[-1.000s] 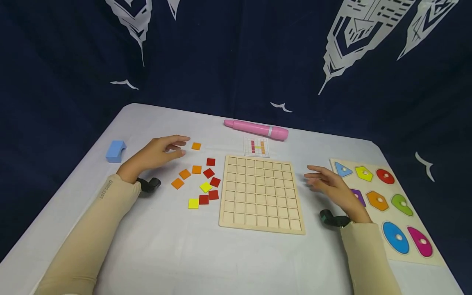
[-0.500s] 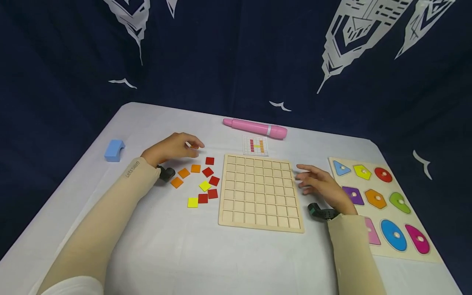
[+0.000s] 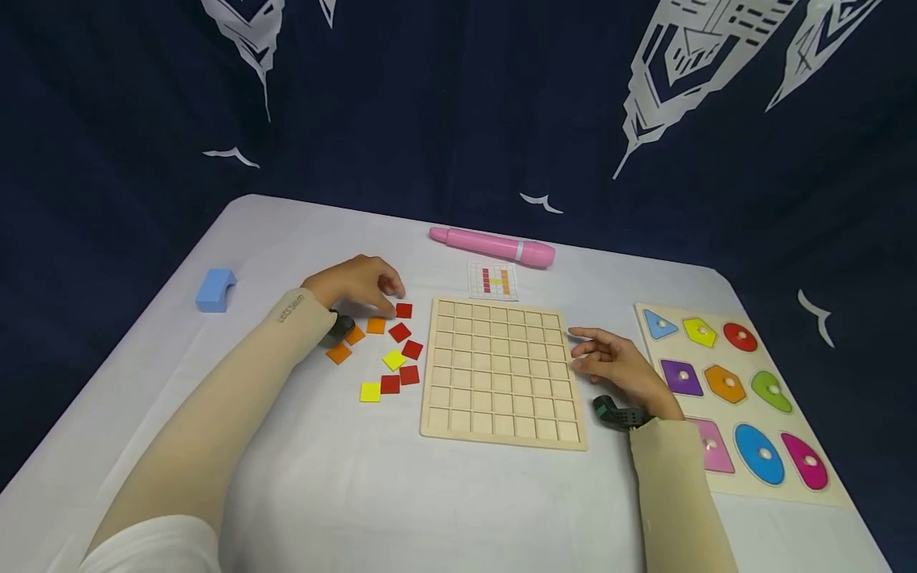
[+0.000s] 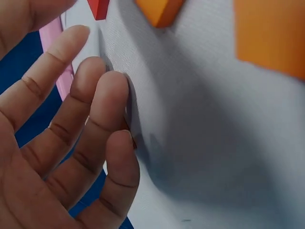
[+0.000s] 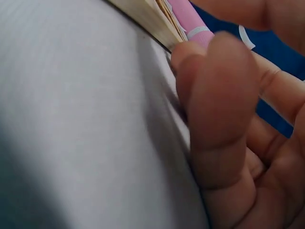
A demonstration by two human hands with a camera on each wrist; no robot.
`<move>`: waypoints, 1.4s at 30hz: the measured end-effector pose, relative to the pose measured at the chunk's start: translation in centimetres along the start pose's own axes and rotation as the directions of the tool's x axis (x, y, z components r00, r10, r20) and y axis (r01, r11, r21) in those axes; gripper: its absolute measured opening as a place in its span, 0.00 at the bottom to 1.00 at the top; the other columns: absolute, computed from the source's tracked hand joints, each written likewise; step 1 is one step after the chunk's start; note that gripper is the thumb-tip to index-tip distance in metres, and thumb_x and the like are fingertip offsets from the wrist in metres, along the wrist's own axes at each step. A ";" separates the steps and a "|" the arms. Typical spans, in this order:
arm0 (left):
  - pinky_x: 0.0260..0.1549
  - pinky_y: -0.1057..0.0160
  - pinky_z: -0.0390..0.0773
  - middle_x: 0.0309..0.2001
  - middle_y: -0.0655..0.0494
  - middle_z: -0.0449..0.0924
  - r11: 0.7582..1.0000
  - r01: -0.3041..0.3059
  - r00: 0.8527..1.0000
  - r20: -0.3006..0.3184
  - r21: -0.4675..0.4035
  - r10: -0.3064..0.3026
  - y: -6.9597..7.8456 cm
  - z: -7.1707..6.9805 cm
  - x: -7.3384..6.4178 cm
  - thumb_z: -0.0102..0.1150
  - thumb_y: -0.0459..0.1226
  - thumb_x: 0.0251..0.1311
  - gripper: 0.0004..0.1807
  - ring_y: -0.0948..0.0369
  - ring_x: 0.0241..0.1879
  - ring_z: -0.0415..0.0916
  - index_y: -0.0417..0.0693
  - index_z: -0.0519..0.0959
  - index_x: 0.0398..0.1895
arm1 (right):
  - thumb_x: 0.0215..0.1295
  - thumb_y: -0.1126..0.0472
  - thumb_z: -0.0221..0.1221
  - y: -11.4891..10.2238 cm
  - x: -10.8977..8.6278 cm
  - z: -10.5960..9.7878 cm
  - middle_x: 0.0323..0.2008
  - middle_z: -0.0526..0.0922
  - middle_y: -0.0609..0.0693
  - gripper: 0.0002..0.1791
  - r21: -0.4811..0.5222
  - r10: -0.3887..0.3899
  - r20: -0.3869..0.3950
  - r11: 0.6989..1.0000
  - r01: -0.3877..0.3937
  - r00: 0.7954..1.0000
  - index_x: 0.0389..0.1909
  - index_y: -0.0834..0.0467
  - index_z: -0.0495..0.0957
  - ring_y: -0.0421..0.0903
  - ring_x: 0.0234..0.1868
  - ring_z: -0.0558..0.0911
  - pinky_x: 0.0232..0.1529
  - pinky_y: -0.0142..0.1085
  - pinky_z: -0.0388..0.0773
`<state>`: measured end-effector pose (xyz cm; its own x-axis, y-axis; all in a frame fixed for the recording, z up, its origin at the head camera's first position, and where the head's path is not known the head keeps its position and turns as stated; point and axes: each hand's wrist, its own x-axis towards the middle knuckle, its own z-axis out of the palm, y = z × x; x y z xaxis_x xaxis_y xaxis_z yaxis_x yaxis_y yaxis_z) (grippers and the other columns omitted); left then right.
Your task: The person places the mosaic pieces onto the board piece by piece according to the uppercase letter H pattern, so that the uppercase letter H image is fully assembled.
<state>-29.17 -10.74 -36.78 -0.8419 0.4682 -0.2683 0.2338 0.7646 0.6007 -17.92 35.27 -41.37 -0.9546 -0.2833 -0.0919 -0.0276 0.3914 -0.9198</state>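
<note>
My left hand (image 3: 360, 283) hovers low at the top of a group of small square tiles, palm down, fingers loosely bent. Its thumb side is right by the uppermost red tile (image 3: 404, 311). In the left wrist view the fingers (image 4: 108, 100) are apart from the thumb, and an edge of a tile (image 4: 129, 135) peeks out behind them. Orange tiles (image 3: 376, 325) and yellow tiles (image 3: 370, 392) lie nearer the wrist and below. My right hand (image 3: 618, 368) rests beside the wooden grid board (image 3: 503, 372), relaxed fingertips at its right edge, holding nothing.
A small pattern card (image 3: 493, 281) lies behind the board, with a pink marker-shaped object (image 3: 494, 246) beyond it. On the right is a shape puzzle board (image 3: 741, 422), partly under the right forearm. A blue arched block (image 3: 215, 290) stands far left.
My left hand has moved right, over the lone orange tile and up to the top red tile. My right hand has shifted left to the grid board's edge.
</note>
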 end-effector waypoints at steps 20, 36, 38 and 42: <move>0.55 0.54 0.74 0.42 0.50 0.81 0.999 -0.017 1.000 -0.015 0.033 0.017 -0.3 0.7 0.6 0.78 0.34 0.60 0.09 0.51 0.49 0.73 0.44 0.88 0.42 | 0.69 0.72 0.67 -0.1 0.0 0.2 0.39 0.83 0.45 0.29 -0.046 -0.014 0.002 0.999 0.014 1.000 0.69 0.77 0.73 0.37 0.29 0.76 0.31 0.28 0.79; 0.39 0.61 0.77 0.33 0.52 0.85 0.984 -0.154 0.986 -0.077 -0.086 0.148 1.7 1.4 0.2 0.78 0.34 0.57 0.12 0.56 0.36 0.77 0.41 0.86 0.41 | 0.69 0.72 0.67 0.3 -0.1 0.0 0.39 0.83 0.44 0.29 -0.044 0.001 -0.013 0.999 -0.001 1.000 0.68 0.77 0.73 0.37 0.31 0.76 0.31 0.27 0.78; 0.40 0.61 0.76 0.33 0.53 0.86 0.978 -0.176 0.982 -0.089 -0.113 0.167 2.3 1.7 0.1 0.78 0.34 0.57 0.13 0.56 0.35 0.78 0.40 0.85 0.42 | 0.69 0.73 0.66 0.3 -0.1 0.0 0.40 0.83 0.45 0.29 -0.043 0.000 -0.010 0.999 -0.001 1.000 0.69 0.77 0.73 0.37 0.31 0.75 0.32 0.27 0.78; 0.42 0.60 0.76 0.33 0.53 0.87 0.964 -0.216 0.973 -0.114 -0.159 0.199 3.4 2.4 -0.1 0.78 0.35 0.57 0.13 0.56 0.35 0.79 0.41 0.85 0.42 | 0.69 0.72 0.67 0.3 0.0 0.0 0.39 0.82 0.45 0.29 -0.061 0.003 -0.013 0.998 -0.004 1.000 0.68 0.77 0.74 0.37 0.31 0.75 0.32 0.27 0.76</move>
<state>-27.09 -7.08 -36.50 -0.8283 0.5575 -0.0559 0.3296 0.5655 0.7560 -17.87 35.35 -41.66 -0.9586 -0.2705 -0.0895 -0.0422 0.4454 -0.8943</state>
